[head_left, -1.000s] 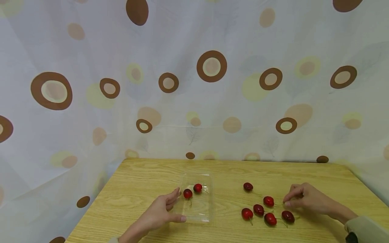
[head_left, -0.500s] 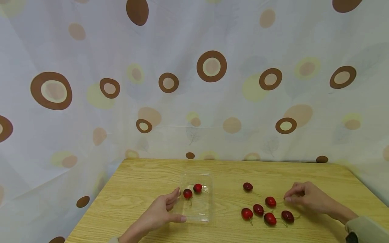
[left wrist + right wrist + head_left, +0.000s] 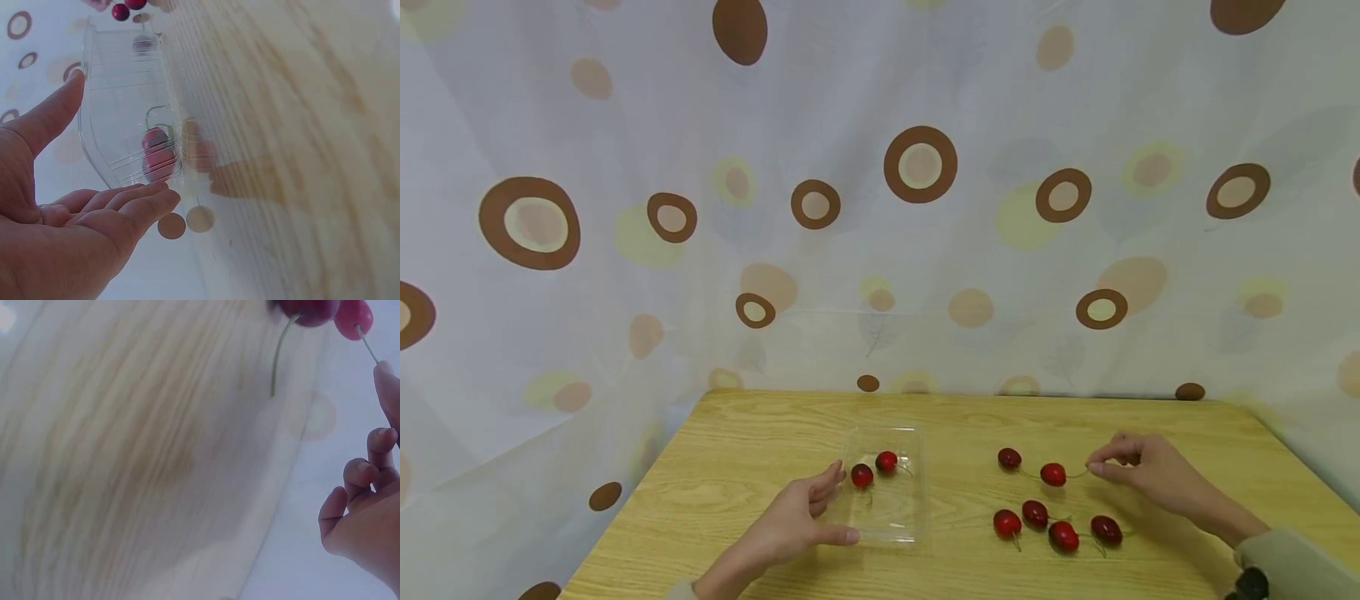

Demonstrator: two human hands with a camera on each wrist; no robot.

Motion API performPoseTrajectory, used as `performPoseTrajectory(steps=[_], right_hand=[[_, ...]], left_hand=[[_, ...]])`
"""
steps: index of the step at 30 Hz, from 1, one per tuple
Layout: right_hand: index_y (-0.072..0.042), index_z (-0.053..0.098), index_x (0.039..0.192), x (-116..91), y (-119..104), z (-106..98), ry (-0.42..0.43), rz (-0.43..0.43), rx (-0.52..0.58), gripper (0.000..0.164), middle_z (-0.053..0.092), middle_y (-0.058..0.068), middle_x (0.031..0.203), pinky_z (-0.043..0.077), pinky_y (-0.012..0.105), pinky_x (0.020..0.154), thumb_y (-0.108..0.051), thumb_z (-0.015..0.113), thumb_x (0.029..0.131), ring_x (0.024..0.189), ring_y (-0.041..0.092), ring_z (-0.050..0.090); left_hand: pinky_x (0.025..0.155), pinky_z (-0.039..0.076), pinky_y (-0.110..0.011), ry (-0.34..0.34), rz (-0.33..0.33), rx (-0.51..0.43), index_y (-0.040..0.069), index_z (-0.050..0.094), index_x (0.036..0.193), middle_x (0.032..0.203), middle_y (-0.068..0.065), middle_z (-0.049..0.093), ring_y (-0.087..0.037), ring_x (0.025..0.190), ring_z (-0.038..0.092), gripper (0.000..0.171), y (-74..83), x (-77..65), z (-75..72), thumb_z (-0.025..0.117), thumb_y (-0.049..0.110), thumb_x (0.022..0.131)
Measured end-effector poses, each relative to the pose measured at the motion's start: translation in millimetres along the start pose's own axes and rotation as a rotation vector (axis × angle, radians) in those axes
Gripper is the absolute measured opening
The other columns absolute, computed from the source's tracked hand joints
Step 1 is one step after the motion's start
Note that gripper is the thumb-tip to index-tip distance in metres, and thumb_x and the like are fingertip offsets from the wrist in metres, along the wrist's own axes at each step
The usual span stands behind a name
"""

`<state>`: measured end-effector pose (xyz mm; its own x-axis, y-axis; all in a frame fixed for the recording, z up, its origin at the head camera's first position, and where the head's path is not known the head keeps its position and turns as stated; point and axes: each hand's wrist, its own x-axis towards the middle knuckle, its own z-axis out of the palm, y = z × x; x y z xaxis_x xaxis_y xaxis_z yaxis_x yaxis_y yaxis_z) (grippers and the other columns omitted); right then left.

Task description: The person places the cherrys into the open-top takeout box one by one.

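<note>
My right hand (image 3: 1150, 475) pinches the thin stem of a red cherry (image 3: 1053, 475) between thumb and fingertips. In the head view that cherry hangs over the table with a shadow below it; the right wrist view also shows this held cherry (image 3: 354, 319) at the stem's end. My left hand (image 3: 797, 521) lies along the left side of a clear plastic box (image 3: 887, 521), thumb near its front corner. The left wrist view has the thumb at the box's rim and the straight fingers against its wall. Inside the box rest two cherries, one dark red (image 3: 862, 476), the other brighter (image 3: 887, 462).
Several loose cherries lie on the wooden table (image 3: 760, 450) right of the box: a dark one (image 3: 1009, 458) farther back, the others grouped nearer, such as a red one (image 3: 1007, 524) and a dark one (image 3: 1107, 530). A patterned curtain (image 3: 850, 267) hangs behind the table.
My right hand has taken one cherry by its stem and raised it up from the group, slightly away and to the left. The left hand and the box have stayed in place.
</note>
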<state>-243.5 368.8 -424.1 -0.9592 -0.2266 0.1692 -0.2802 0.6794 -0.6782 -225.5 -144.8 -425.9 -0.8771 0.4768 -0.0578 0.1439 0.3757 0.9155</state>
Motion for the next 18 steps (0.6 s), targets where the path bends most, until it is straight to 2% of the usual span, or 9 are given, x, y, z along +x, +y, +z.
performPoseTrajectory(steps=[7,12,18], right_hand=[[-0.011,0.083,0.109,5.4,-24.7,7.1,0.022,0.024,-0.008,0.019,0.064,0.002,0.092,0.035,0.032,0.063,-0.027,0.074,0.101,0.079,0.015,0.043],[-0.010,0.083,0.109,13.9,-41.5,17.1,0.043,-0.001,0.036,0.018,0.058,0.003,0.087,0.032,0.033,0.061,-0.024,0.075,0.100,0.076,0.016,0.040],[-0.012,0.083,0.108,25.8,-61.9,28.4,0.055,-0.005,0.091,0.017,0.062,0.004,0.093,0.034,0.035,0.064,-0.025,0.075,0.100,0.082,0.019,0.042]], left_hand=[[0.116,0.037,-0.058,-0.002,0.001,-0.001,-0.009,0.021,0.163,0.163,-0.029,0.032,-0.046,0.148,0.036,0.103,-0.7,0.6,-0.2,0.088,0.016,0.089],[0.116,0.038,-0.057,-0.002,0.000,-0.005,-0.009,0.021,0.163,0.164,-0.029,0.032,-0.046,0.149,0.036,0.103,-0.8,0.9,-0.7,0.088,0.016,0.089],[0.116,0.038,-0.056,-0.005,0.002,-0.010,-0.009,0.021,0.163,0.164,-0.029,0.031,-0.046,0.149,0.035,0.103,-0.6,0.6,-0.3,0.088,0.016,0.089]])
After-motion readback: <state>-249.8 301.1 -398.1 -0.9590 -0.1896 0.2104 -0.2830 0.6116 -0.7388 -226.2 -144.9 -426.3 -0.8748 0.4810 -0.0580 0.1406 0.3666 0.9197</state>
